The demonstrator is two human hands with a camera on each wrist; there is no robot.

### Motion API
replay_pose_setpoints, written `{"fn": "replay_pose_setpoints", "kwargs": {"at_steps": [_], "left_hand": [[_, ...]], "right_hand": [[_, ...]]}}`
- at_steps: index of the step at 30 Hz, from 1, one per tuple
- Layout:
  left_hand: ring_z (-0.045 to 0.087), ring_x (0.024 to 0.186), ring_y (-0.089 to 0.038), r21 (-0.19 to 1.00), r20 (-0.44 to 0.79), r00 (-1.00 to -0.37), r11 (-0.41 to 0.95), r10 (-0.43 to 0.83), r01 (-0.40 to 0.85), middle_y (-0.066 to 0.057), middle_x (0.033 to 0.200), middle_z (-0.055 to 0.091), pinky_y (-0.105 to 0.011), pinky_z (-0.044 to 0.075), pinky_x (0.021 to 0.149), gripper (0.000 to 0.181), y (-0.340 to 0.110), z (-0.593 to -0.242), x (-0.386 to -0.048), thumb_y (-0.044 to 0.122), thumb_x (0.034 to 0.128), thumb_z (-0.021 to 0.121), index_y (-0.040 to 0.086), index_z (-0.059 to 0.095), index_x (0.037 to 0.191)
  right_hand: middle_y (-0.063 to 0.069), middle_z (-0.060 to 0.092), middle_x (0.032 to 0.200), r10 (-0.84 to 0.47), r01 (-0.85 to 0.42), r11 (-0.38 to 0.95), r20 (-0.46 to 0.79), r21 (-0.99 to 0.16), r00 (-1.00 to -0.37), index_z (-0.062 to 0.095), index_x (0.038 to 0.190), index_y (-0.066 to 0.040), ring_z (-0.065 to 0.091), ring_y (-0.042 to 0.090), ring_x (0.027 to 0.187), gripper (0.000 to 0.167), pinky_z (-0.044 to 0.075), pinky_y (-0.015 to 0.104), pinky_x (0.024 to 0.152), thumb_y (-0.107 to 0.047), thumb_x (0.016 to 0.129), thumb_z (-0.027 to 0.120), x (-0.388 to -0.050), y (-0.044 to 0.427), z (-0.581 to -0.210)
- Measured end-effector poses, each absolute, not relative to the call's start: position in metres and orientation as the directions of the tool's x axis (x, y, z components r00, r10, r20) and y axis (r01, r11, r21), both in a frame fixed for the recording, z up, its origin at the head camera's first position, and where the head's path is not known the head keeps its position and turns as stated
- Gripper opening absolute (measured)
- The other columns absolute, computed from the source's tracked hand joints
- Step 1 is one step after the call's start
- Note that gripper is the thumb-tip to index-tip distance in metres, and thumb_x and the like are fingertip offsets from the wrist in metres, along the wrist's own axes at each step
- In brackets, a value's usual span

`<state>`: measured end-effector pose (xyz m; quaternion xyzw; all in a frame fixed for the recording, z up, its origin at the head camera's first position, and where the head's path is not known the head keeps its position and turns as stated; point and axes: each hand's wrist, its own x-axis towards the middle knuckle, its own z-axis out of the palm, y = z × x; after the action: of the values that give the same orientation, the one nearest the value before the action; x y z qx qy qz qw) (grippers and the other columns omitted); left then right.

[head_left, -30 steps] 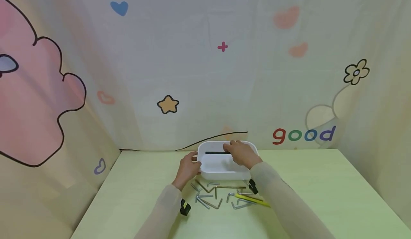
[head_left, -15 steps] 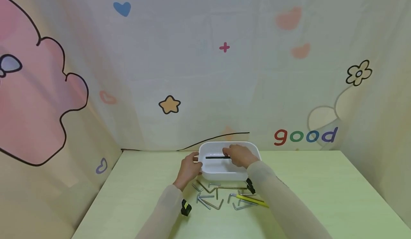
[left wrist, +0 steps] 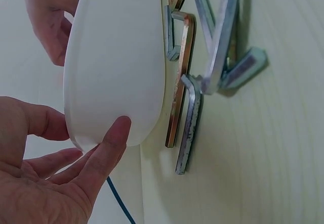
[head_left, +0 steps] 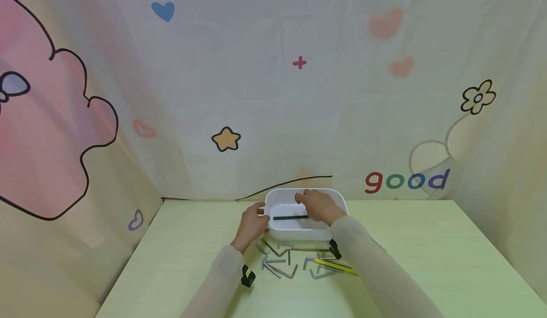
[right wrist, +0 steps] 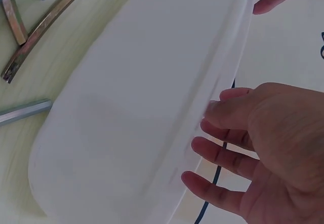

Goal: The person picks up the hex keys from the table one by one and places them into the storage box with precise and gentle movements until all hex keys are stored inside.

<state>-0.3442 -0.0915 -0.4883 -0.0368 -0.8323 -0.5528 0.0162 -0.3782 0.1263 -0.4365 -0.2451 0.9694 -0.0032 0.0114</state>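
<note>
A white plastic tray (head_left: pixel 299 235) stands at the back of the table. My left hand (head_left: pixel 249 223) holds its left end, the thumb and fingers against wall and rim in the left wrist view. Inside the tray lies a dark straight rod (head_left: pixel 286 218), its right end hidden behind my right hand (head_left: pixel 320 207). That hand hovers over the tray's right half, a little above the rod. In the right wrist view its fingers (right wrist: pixel 223 155) are spread and relaxed by the rim, with nothing seen between them.
Several silver and bronze L-shaped hex keys (head_left: pixel 273 261) lie scattered in front of the tray. One has a yellow long arm (head_left: pixel 335 266), partly under the right sleeve. A printed curtain (head_left: pixel 273 118) hangs behind the table.
The dark rod, earlier held by my right hand near the tray's back, has come down onto the tray floor. My right hand has let it go and raised its fingers slightly. My left hand stays put.
</note>
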Motion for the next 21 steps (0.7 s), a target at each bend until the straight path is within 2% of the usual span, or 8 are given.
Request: {"fn": "replay_pose_setpoints", "kwargs": {"at_steps": [3, 10, 21], "left_hand": [[0.071, 0.087, -0.029, 0.919, 0.07, -0.997, 0.385, 0.045, 0.082, -0.03, 0.12, 0.063, -0.035, 0.063, 0.064, 0.052, -0.091, -0.489, -0.344, 0.006, 0.0874, 0.055, -0.003, 0.05, 0.138], [0.071, 0.087, -0.03, 0.919, 0.078, -0.996, 0.384, 0.046, 0.09, -0.03, 0.118, 0.063, -0.034, 0.062, 0.063, 0.052, -0.09, -0.491, -0.345, 0.005, 0.0874, 0.055, -0.004, 0.05, 0.138], [0.071, 0.085, -0.029, 0.916, 0.079, -0.996, 0.392, 0.033, 0.086, -0.029, 0.118, 0.063, -0.036, 0.063, 0.064, 0.052, -0.089, -0.491, -0.345, 0.005, 0.0867, 0.055, -0.003, 0.05, 0.138]], "right_hand": [[0.004, 0.06, 0.108, -0.479, -0.479, 0.878, 0.0, -0.001, -0.878, 0.059, 0.124, -0.018, 0.06, 0.023, 0.094, 0.034, 0.054, 0.041, 0.078, -0.004, 0.093, 0.061, -0.374, 0.126, -0.434], [0.005, 0.06, 0.109, -0.495, -0.495, 0.869, 0.07, 0.027, -0.866, 0.059, 0.124, -0.018, 0.06, 0.024, 0.094, 0.033, 0.054, 0.039, 0.072, -0.011, 0.092, 0.066, -0.362, 0.128, -0.428], [0.005, 0.062, 0.112, -0.511, -0.512, 0.858, 0.159, 0.037, -0.845, 0.06, 0.124, -0.018, 0.06, 0.025, 0.096, 0.037, 0.052, 0.035, 0.064, -0.014, 0.089, 0.071, -0.339, 0.133, -0.415]]}}
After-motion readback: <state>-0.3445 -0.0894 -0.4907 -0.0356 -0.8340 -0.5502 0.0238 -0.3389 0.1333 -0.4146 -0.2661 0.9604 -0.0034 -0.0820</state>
